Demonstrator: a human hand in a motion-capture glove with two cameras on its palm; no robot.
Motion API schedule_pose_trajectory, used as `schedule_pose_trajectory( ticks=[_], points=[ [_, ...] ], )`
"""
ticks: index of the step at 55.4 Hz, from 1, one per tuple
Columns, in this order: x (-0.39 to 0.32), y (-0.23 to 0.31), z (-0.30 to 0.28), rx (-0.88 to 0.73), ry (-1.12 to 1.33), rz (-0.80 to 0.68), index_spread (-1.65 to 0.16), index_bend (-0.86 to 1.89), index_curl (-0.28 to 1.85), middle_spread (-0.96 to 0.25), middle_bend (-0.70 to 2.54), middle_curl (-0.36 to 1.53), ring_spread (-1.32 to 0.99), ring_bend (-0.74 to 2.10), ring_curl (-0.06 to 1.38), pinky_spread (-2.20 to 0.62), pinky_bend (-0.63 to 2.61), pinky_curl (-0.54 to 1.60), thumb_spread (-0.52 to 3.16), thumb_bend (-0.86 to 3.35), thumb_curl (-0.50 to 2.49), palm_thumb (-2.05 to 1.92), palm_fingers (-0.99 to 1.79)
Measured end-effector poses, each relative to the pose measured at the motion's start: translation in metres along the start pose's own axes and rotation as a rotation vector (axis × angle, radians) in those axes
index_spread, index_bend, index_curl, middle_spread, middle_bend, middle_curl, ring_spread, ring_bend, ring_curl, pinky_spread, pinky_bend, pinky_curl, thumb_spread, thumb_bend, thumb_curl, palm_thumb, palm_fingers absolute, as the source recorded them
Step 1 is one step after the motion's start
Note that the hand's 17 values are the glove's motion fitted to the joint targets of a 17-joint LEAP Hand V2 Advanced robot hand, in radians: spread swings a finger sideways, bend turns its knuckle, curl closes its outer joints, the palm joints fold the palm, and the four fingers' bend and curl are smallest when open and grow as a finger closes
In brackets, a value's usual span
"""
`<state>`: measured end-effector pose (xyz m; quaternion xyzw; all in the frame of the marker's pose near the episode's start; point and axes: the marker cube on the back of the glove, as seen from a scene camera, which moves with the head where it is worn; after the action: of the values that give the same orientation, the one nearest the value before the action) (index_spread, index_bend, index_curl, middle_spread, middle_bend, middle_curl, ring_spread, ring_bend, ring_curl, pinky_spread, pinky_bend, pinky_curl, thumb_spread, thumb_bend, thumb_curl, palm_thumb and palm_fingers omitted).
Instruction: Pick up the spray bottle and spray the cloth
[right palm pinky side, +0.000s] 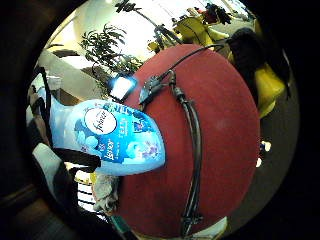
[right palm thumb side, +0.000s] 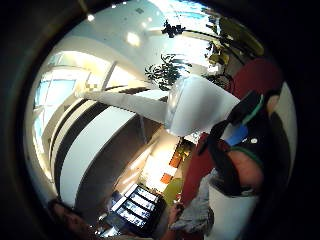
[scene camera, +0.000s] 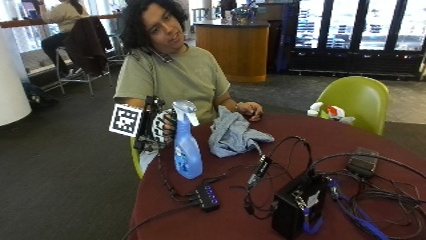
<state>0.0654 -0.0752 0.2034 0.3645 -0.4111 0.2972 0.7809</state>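
In the outside view a blue spray bottle with a white spray head stands upright near the edge of the round dark red table. My gloved right hand grips its neck from behind, fingers curled round it. Whether the base touches the table I cannot tell. A grey-blue cloth hangs bunched just beside the bottle, held up by the person's bare left hand. The little finger side palm view shows the bottle's labelled body close over the table. The thumb side palm view shows the spray head and the cloth.
A black box with tangled cables, a small hub and a flat black device lie on the table. A green chair stands behind it. A cable crosses the table under the hand.
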Motion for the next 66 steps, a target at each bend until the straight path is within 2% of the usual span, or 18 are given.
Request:
schedule_pose_trajectory(
  ticks=[8, 13, 20, 26, 29, 34, 39, 48, 57, 66],
  points=[
    [-0.006, 0.01, -0.013, -0.082, 0.126, -0.011, -0.23, 0.59, 0.59, -0.16, 0.77, 0.67, -0.18, 0.96, 0.61, -0.2, 0.9, 0.62, 1.36, 0.05, 0.62, 0.89, 1.28],
    [-0.008, 0.028, -0.037, -0.258, 0.205, -0.087, -0.23, 0.53, 0.59, -0.15, 0.74, 0.66, -0.17, 0.93, 0.59, -0.21, 0.88, 0.61, 1.37, 0.02, 0.62, 0.84, 1.23],
    [-0.016, 0.025, -0.053, -0.245, 0.359, -0.088, -0.21, 0.36, 0.55, -0.11, 0.64, 0.62, -0.14, 0.83, 0.55, -0.24, 0.8, 0.55, 1.34, 0.0, 0.64, 0.83, 1.17],
    [-0.019, 0.026, -0.074, -0.35, 0.497, -0.24, -0.22, 0.19, 0.51, -0.05, 0.46, 0.54, -0.08, 0.64, 0.48, -0.19, 0.74, 0.51, 1.31, -0.02, 0.64, 0.81, 0.91],
    [-0.023, 0.032, -0.084, -0.413, 0.571, -0.221, -0.25, 0.2, 0.52, -0.01, 0.39, 0.52, -0.06, 0.55, 0.48, -0.09, 0.65, 0.52, 1.32, -0.03, 0.63, 0.76, 0.66],
    [-0.031, 0.048, -0.102, -0.536, 0.615, -0.228, -0.3, 0.17, 0.47, 0.03, 0.27, 0.46, -0.03, 0.42, 0.42, 0.03, 0.59, 0.47, 1.32, -0.04, 0.6, 0.68, 0.51],
    [-0.038, 0.057, -0.11, -0.467, 0.695, -0.196, -0.33, 0.16, 0.43, 0.05, 0.2, 0.42, -0.02, 0.33, 0.37, 0.12, 0.52, 0.41, 1.3, -0.03, 0.56, 0.62, 0.42],
    [-0.057, 0.099, -0.152, -0.639, 0.893, -0.31, -0.37, 0.13, 0.37, 0.06, 0.15, 0.37, 0.0, 0.29, 0.34, 0.2, 0.52, 0.38, 1.21, -0.04, 0.5, 0.52, 0.31],
    [-0.064, 0.119, -0.17, -0.663, 0.893, -0.376, -0.39, 0.15, 0.33, 0.05, 0.17, 0.34, 0.01, 0.3, 0.33, 0.22, 0.48, 0.36, 1.15, -0.03, 0.46, 0.49, 0.28],
    [-0.064, 0.131, -0.178, -0.657, 0.894, -0.344, -0.4, 0.16, 0.32, 0.02, 0.18, 0.33, -0.03, 0.27, 0.32, 0.23, 0.43, 0.35, 1.14, -0.02, 0.44, 0.5, 0.26]
  ],
)
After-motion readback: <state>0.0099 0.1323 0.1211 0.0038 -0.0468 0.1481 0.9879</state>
